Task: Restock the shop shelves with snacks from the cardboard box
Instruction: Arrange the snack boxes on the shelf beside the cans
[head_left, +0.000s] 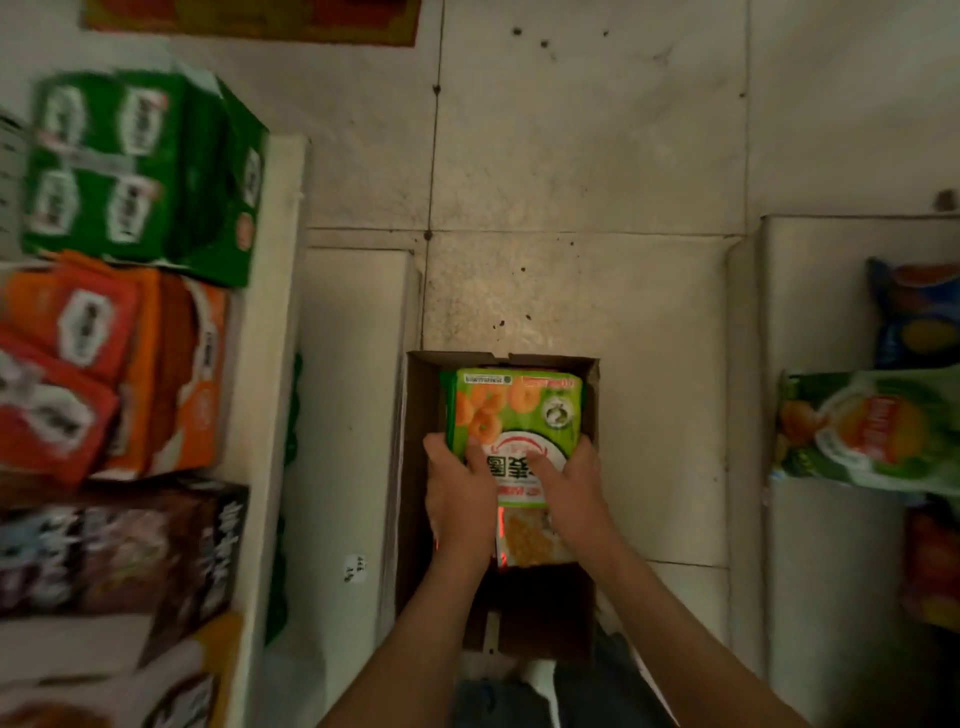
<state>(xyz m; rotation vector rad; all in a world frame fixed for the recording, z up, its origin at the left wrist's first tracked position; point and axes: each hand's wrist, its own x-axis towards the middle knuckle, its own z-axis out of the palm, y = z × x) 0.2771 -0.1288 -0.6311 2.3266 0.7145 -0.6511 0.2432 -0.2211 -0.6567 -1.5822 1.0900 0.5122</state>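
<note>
The green snack bag (519, 410) sits in the far end of the cardboard box (415, 395). The left hand (457, 493) and the right hand (571, 493) each grip one side of it. It looks puffy and slippery. Squeeze too hard and the snacks may crush. Hold too soft and it may slip.

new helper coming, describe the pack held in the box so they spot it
On the tiled floor between the shelves stands an open cardboard box. Inside, the left hand and right hand grip a green snack pack. It shows orange rings; the pack beneath is pale yellow.
</note>
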